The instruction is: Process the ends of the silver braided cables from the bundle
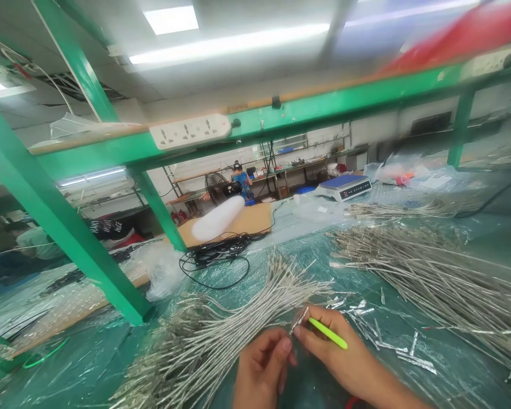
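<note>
My left hand (266, 363) is closed in a pinch at the front of the bench, on the end of a thin silver cable. Close beside it, my right hand (336, 346) grips a slim tool with a neon yellow-green handle (327, 332); the tool's working end is hidden by the fingers. Between both fingertips sits a small shiny silver piece (298, 321), perhaps the foil-covered cable end. A thick bundle of silver braided cables (238, 318) fans out to the left of my hands. Scraps of silver foil (415, 360) lie to the right.
More silver cables (430, 272) are heaped at the right. Behind are a digital scale (344, 186), coiled black cable (217, 250) and plastic bags (421, 173). A green frame (89, 244) with a power strip (191, 130) crosses the view. A person (242, 182) sits far back.
</note>
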Available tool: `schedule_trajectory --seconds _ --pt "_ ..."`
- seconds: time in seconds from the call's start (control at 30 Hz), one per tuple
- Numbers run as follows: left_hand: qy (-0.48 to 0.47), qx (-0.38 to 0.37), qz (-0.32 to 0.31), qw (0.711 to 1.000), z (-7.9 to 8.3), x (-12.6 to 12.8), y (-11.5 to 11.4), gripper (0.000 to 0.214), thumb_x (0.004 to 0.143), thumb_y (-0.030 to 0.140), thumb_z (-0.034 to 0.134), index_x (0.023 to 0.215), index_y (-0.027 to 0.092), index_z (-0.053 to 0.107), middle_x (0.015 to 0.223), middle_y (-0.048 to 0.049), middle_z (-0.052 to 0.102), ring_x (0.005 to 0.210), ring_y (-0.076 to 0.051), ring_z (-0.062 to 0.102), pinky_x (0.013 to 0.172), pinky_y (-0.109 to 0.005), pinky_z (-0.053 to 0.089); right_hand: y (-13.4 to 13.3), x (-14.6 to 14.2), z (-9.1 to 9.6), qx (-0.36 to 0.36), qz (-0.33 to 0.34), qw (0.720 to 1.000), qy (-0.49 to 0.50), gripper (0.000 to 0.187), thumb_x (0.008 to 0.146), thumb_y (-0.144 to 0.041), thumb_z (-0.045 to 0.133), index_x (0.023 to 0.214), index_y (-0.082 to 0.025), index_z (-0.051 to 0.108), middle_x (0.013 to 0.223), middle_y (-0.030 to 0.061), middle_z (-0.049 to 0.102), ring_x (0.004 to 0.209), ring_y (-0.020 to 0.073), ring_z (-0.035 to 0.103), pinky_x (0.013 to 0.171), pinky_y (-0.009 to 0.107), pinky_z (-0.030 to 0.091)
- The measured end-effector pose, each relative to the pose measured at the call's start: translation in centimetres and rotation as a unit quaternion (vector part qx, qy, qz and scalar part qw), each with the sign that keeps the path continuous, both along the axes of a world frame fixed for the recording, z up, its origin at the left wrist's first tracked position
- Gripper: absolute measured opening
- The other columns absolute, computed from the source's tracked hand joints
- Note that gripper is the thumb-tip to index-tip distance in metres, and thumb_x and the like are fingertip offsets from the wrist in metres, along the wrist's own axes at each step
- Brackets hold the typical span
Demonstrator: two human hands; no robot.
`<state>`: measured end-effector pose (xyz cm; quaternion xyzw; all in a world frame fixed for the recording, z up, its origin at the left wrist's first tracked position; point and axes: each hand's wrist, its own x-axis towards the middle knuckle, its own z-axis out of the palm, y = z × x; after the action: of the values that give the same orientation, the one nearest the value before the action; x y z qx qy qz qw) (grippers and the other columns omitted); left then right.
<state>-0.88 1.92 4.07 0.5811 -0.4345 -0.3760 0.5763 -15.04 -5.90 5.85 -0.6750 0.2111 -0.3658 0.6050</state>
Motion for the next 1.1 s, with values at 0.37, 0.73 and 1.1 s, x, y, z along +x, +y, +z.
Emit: schedule_trajectory --seconds 0.37,0.73,1.1 --pt "0.081 0.030 -0.067 0.994 -0.3 0.5 0.0 0.048 0.078 0.059 0.063 0.066 0.013 0.066 0.049 0.0018 0.051 0.031 -0.004 0.028 0.038 -0.023 0.013 -0.6 -0.6 -0.3 0.023 0.030 0.999 0.012 0.028 0.087 -0.038 0.059 0.071 -0.016 0.057 0.063 -0.0041 0.049 0.062 0.0118 0.045 0.061 0.024 0.037" --pt "0.140 0.018 -0.098 0.985 -0.2 0.2 0.0 0.038 0.080 0.051 0.066 0.075 0.013 0.070 0.052 0.0007 0.057 0.032 -0.002 0.029 0.037 -0.020 0.013 -0.4 0.1 0.0 0.134 0.030 0.987 -0.079 0.027 0.083 -0.035 0.062 0.063 -0.016 0.061 0.061 -0.0023 0.058 0.059 0.0117 0.052 0.059 0.023 0.043" --pt "0.235 0.028 -0.145 0.961 -0.1 -0.1 0.3 0.032 0.079 0.046 0.069 0.074 0.014 0.069 0.049 0.0010 0.057 0.029 -0.001 0.028 0.035 -0.017 0.014 -0.1 0.5 -0.7 0.199 0.020 0.976 -0.081 0.023 0.080 -0.027 0.062 0.060 -0.015 0.064 0.059 0.0007 0.066 0.056 0.0124 0.058 0.055 0.022 0.045"
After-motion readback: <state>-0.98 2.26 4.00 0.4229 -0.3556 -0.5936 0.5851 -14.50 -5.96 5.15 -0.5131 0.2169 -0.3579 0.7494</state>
